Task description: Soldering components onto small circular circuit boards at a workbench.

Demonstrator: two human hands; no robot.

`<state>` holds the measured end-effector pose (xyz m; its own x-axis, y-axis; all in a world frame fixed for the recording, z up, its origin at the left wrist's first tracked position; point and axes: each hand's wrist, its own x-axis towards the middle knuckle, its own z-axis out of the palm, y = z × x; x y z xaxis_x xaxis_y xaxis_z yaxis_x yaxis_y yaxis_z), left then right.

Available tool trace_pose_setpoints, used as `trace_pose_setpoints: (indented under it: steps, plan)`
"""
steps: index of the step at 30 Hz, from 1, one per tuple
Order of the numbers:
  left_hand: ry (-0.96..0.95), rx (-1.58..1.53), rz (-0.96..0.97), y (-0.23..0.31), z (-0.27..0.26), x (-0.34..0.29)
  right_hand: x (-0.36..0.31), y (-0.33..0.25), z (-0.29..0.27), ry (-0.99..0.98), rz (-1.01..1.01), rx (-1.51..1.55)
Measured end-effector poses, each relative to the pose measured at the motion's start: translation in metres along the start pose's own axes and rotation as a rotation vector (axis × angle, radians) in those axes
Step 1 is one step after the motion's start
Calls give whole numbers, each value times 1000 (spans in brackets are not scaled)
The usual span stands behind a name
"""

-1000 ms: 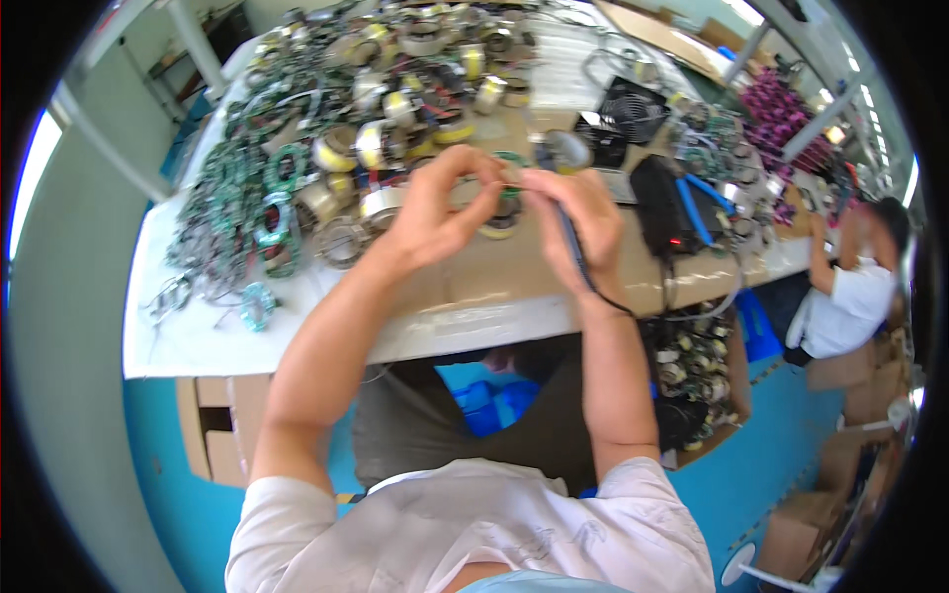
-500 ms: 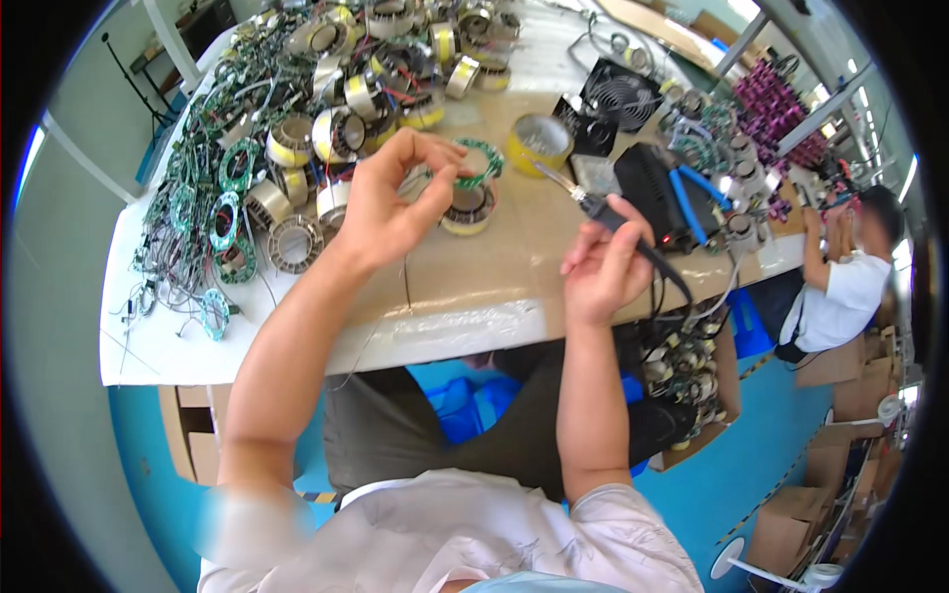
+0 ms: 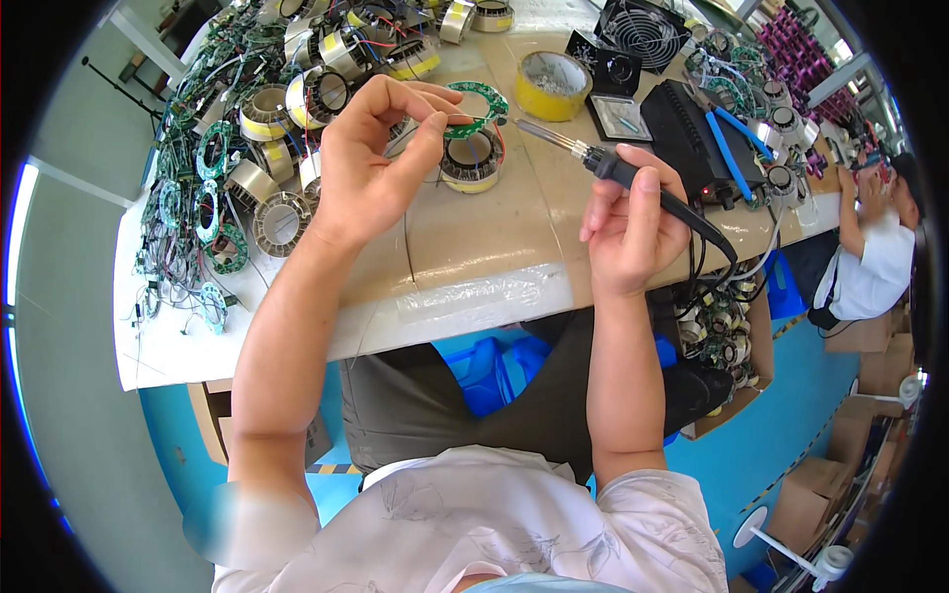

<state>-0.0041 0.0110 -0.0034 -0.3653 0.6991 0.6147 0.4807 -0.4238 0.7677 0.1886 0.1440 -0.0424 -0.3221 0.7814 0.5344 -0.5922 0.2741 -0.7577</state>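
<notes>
My left hand [image 3: 381,163] pinches a green ring-shaped circuit board [image 3: 497,103] between thumb and fingers. The board is tilted above a stator coil [image 3: 471,178] that stands on the brown table covering, with thin wires rising beside it. In my right hand [image 3: 638,227] is a black-handled soldering iron [image 3: 615,168], held like a pen. Its metal tip points left, close to the board's right edge; whether they touch I cannot tell.
A heap of stators and ring boards [image 3: 210,148] covers the table's left side. Right of the coil stand a yellow tape roll [image 3: 552,99], a fan [image 3: 643,38], a black box [image 3: 682,124] and blue-handled pliers [image 3: 729,156]. A co-worker [image 3: 875,262] sits at far right.
The view has shifted, so the table things sit higher and further right. The soldering iron's tip has come closer to the board. My left hand keeps its pinch on the board.
</notes>
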Motion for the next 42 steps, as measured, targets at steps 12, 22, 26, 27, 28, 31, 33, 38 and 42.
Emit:
trace_pose_setpoints:
  steps: [12, 22, 26, 27, 28, 31, 33, 38, 42]
  plan:
    - [0, 3, 13, -2, 2, 1, 3, 2, -1, -21, -11, 27]
    - [-14, 12, 26, -2, 1, 1, 3, 2, 0, -17, 2, 16]
    - [-6, 18, 21, 0, 2, 2, 3, 1, 1, -4, 13, 13]
    - [-1, 20, 17, 1, 2, 2, 3, 1, 1, 3, 17, 10]
    - [-1, 20, 17, 0, 3, 2, 3, 0, 2, 4, 17, 10]
    - [2, 35, 11, 0, 4, 1, 3, 1, 1, 9, 30, 14]
    - [8, 46, 15, 0, 4, 2, 4, 1, 2, 1, 26, 16]
    - [13, 54, 31, -3, 4, 2, 3, -1, 3, 7, 30, 34]
    - [25, 54, 36, -3, 4, 2, 4, 0, 1, 7, 29, 49]
